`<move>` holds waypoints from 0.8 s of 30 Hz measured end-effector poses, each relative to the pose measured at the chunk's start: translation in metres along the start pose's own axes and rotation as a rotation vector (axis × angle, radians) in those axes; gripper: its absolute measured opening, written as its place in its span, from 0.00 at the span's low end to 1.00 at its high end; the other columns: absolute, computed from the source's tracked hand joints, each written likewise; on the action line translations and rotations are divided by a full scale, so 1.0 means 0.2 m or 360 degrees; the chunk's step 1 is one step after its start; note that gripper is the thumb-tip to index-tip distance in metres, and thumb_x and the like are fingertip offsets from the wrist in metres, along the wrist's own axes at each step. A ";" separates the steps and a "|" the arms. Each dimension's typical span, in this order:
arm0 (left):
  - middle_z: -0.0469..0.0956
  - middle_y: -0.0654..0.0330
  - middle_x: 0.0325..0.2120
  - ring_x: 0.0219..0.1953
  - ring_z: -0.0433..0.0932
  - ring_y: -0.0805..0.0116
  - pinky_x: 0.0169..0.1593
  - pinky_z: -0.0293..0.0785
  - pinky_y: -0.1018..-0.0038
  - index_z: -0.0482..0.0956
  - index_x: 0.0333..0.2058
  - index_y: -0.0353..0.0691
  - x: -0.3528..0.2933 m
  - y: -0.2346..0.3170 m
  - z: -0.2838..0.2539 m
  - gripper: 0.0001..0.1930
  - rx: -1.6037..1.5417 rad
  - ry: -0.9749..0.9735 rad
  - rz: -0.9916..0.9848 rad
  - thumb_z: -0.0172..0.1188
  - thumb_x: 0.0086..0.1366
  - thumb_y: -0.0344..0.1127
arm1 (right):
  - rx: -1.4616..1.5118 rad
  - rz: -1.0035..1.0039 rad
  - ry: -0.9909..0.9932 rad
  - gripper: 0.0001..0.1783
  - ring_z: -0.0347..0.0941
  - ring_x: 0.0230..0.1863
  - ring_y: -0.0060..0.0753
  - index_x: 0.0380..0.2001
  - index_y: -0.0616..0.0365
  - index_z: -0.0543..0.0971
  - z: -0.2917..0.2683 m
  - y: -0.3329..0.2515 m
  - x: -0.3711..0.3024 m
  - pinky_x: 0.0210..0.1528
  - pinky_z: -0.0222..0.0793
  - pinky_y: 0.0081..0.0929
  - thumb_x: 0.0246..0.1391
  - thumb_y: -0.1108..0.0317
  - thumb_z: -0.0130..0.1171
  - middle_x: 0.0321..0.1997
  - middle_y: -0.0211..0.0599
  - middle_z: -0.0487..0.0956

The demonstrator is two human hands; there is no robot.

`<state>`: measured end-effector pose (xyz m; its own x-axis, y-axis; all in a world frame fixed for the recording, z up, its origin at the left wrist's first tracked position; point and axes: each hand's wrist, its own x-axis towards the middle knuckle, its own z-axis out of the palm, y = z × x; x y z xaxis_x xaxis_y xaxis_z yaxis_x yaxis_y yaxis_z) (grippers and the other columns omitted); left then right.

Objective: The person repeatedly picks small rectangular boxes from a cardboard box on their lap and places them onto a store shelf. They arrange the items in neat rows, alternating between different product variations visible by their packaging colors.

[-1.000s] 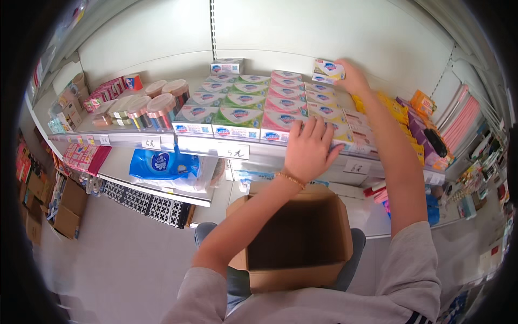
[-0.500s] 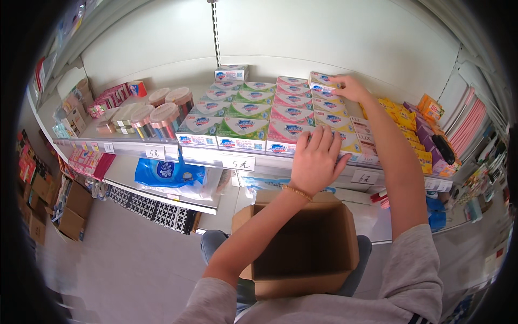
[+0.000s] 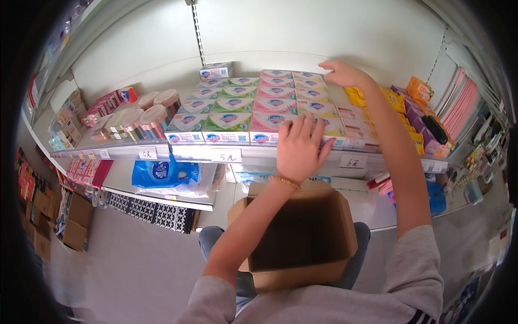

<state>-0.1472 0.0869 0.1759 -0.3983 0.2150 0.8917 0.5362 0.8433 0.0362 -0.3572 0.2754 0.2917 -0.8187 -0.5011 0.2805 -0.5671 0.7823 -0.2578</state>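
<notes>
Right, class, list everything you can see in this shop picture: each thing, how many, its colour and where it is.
Soap boxes: many, in blue, green, pink and yellow rows, on the top shelf.
Round tubs: several, brown with pale lids, left of the soap boxes.
Yellow packs: several, right of the soap boxes.
Blue bag: one, on the lower shelf at left.
Cardboard box: one, brown, open and empty, on the person's lap.
Price tags: several, white, along the shelf edge.
Left hand: flat on the front soap boxes, a bracelet on its wrist.
Right hand: resting on the back row of soap boxes.
</notes>
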 end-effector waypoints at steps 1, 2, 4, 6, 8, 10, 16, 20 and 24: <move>0.79 0.53 0.50 0.55 0.75 0.57 0.57 0.65 0.58 0.80 0.51 0.39 -0.01 -0.01 -0.02 0.23 0.0023 -0.0013 -0.0006 0.65 0.63 0.49 | 0.0115 -0.0004 -0.0030 0.28 0.72 0.65 0.41 0.66 0.57 0.72 -0.07 -0.18 -0.11 0.65 0.67 0.34 0.63 0.64 0.56 0.66 0.44 0.76; 0.79 0.53 0.51 0.55 0.75 0.56 0.57 0.65 0.58 0.80 0.51 0.39 -0.01 -0.01 -0.02 0.23 0.0037 -0.0019 0.0003 0.64 0.63 0.49 | 0.0104 -0.0063 0.0045 0.28 0.72 0.65 0.40 0.66 0.57 0.72 -0.11 -0.26 -0.25 0.66 0.66 0.34 0.64 0.65 0.55 0.66 0.43 0.76; 0.79 0.52 0.51 0.55 0.75 0.55 0.57 0.65 0.59 0.79 0.52 0.39 0.00 -0.02 -0.02 0.24 -0.0001 -0.0047 -0.0008 0.64 0.64 0.49 | 0.0081 -0.0160 0.0243 0.26 0.73 0.64 0.39 0.65 0.58 0.72 -0.16 -0.50 -0.62 0.66 0.65 0.34 0.64 0.68 0.55 0.64 0.44 0.77; 0.79 0.52 0.51 0.55 0.75 0.54 0.57 0.65 0.58 0.76 0.56 0.39 -0.01 -0.02 -0.04 0.25 -0.0105 -0.0020 -0.0025 0.65 0.63 0.45 | 0.0210 -0.0185 0.0379 0.24 0.75 0.61 0.42 0.63 0.58 0.74 -0.06 -0.66 -1.00 0.65 0.67 0.35 0.64 0.71 0.56 0.62 0.46 0.79; 0.78 0.53 0.52 0.55 0.75 0.54 0.58 0.64 0.57 0.75 0.56 0.38 0.00 -0.02 -0.08 0.26 -0.0312 0.0145 0.0006 0.66 0.61 0.40 | 0.0332 -0.0199 0.0377 0.21 0.78 0.55 0.46 0.59 0.57 0.77 0.09 -0.73 -1.32 0.59 0.71 0.34 0.63 0.72 0.57 0.57 0.45 0.81; 0.80 0.53 0.48 0.51 0.77 0.52 0.56 0.68 0.57 0.77 0.52 0.38 0.02 0.04 -0.13 0.22 -0.0450 0.0307 0.0123 0.67 0.58 0.31 | 0.0500 -0.0077 0.0231 0.17 0.80 0.49 0.50 0.54 0.57 0.80 0.31 -0.72 -1.57 0.53 0.74 0.38 0.63 0.68 0.57 0.49 0.45 0.83; 0.80 0.59 0.31 0.37 0.79 0.53 0.44 0.75 0.61 0.78 0.36 0.42 -0.49 0.11 -0.12 0.05 -0.0772 -0.0728 0.0150 0.62 0.60 0.29 | 0.0920 0.0529 -0.0376 0.17 0.81 0.38 0.54 0.43 0.57 0.84 0.95 -0.71 -1.93 0.42 0.75 0.43 0.65 0.56 0.56 0.34 0.47 0.85; 0.81 0.58 0.32 0.37 0.80 0.52 0.43 0.76 0.58 0.79 0.34 0.43 -0.93 0.01 -0.09 0.02 -0.0733 -0.1445 -0.0087 0.60 0.62 0.31 | 0.0819 0.0712 -0.0631 0.20 0.82 0.37 0.53 0.42 0.58 0.85 1.12 -0.77 -2.02 0.42 0.77 0.43 0.63 0.51 0.59 0.32 0.45 0.85; 0.82 0.58 0.32 0.38 0.81 0.52 0.43 0.77 0.58 0.80 0.34 0.43 -1.07 -0.05 -0.02 0.03 -0.0590 -0.1805 -0.0142 0.59 0.62 0.31 | 0.0740 0.0785 -0.0639 0.21 0.83 0.39 0.51 0.42 0.57 0.84 1.15 -0.75 -2.06 0.45 0.78 0.44 0.62 0.49 0.59 0.33 0.43 0.86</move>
<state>-0.0641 0.0304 -0.0130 -0.7747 0.6320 -0.0199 0.5811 0.7240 0.3715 0.0442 0.2783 0.0028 -0.9053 -0.3010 -0.2997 -0.0368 0.7585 -0.6506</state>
